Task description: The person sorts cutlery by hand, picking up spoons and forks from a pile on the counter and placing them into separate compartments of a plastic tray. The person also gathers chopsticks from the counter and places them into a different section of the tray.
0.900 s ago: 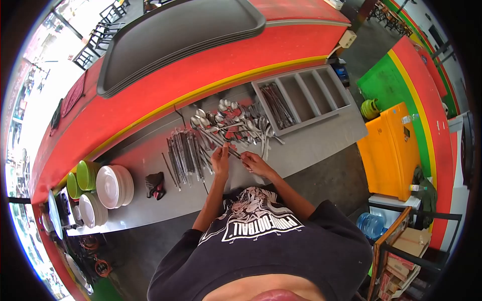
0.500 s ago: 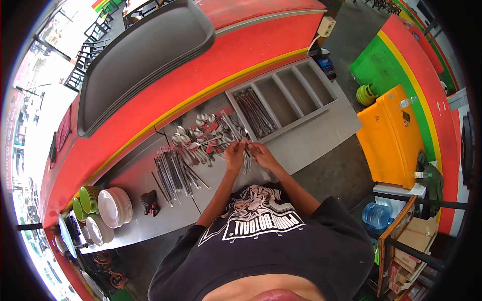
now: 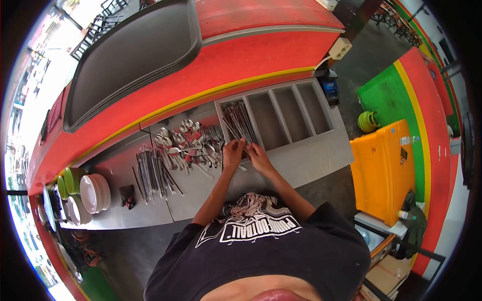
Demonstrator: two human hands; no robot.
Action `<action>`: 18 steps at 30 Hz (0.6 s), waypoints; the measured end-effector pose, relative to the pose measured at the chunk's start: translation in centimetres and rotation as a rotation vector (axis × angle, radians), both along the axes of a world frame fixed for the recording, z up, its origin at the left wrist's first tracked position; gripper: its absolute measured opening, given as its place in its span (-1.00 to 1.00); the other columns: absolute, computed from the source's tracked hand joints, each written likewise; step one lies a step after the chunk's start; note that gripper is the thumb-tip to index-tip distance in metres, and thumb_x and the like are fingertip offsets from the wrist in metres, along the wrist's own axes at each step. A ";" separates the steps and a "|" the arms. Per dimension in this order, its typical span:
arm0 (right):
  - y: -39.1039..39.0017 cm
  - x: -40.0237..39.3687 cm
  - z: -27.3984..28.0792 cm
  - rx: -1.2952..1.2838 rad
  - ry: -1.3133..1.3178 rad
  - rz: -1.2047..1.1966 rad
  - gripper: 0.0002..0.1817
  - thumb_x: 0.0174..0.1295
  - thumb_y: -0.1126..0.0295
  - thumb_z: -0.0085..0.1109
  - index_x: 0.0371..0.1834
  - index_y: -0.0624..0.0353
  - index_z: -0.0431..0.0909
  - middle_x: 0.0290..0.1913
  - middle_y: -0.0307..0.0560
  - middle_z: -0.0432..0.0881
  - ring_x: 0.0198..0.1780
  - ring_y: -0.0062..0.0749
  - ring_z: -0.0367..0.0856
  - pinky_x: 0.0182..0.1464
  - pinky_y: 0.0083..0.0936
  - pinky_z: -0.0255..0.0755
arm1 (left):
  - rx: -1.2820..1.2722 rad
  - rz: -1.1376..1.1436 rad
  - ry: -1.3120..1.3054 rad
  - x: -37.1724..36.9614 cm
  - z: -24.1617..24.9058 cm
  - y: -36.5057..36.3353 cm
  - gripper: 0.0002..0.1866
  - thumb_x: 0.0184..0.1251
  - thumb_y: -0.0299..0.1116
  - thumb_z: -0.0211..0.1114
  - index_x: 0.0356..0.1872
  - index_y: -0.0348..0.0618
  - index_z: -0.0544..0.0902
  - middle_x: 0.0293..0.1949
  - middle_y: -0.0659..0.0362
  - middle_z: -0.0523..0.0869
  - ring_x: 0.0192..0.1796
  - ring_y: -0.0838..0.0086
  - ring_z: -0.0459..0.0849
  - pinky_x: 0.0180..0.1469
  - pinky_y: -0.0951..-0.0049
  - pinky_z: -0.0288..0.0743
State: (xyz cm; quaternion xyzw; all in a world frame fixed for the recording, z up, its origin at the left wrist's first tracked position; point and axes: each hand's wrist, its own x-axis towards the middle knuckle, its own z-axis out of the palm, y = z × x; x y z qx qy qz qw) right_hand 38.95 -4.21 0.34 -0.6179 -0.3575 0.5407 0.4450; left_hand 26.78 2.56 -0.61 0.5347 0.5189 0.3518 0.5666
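Observation:
Both hands meet at the front edge of a grey divided tray (image 3: 307,134). My left hand (image 3: 233,153) is closed with its fingertips on thin metal utensils, whose exact kind I cannot make out. Beside it, my right hand (image 3: 258,155) is closed too, its fingers curled near the same utensils; what it grips is too small to tell. Long thin utensils (image 3: 240,120) fill the tray's leftmost compartment. Left of the hands lies a loose heap of spoons and forks (image 3: 188,145), some with red parts. Farther left is a bundle of straight thin utensils (image 3: 151,173).
Green bowls (image 3: 74,180) and pale plates (image 3: 95,194) are stacked at the counter's left end, near a small dark cloth-like item (image 3: 127,197). Large dark trays (image 3: 135,60) rest on the red ledge. An orange container (image 3: 384,168) stands at right.
The view has shifted, moving the counter items leftward in the frame. Both hands are now at the tray's left compartment, with utensils at its front edge rather than beside the heap.

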 end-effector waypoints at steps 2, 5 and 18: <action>1.0 0.3 -1.1 -0.032 -0.064 -0.004 -0.67 0.52 0.19 -0.13 -0.25 0.23 0.46 -0.48 -0.18 0.51 -0.44 -0.50 0.45 -0.34 -0.45 0.34 | 0.073 0.029 0.107 0.4 -0.7 0.1 -0.57 0.38 -0.07 0.33 -0.44 -0.32 0.67 -0.61 0.16 0.65 -0.55 0.61 0.54 -0.49 0.46 0.36; 2.3 0.3 -2.6 -0.013 -0.036 -0.019 -0.71 0.52 0.17 -0.08 -0.17 0.16 0.47 -0.58 -0.30 0.40 -0.56 -0.66 0.38 -0.53 -0.59 0.23 | 0.136 0.055 0.191 0.8 0.7 0.4 -0.56 0.38 -0.04 0.29 -0.42 -0.30 0.67 -0.59 0.04 0.67 -0.54 0.39 0.66 -0.47 0.35 0.43; 3.0 -1.4 -1.6 0.187 -0.336 -0.224 -0.66 0.38 0.29 0.06 0.07 0.31 0.52 -0.15 0.24 0.67 -0.08 0.05 0.67 -0.05 -0.23 0.51 | 0.156 0.040 0.429 1.2 0.2 0.4 -0.57 0.47 0.03 0.11 -0.29 -0.14 0.72 -0.49 -0.15 0.68 -0.35 -0.12 0.69 -0.36 0.09 0.52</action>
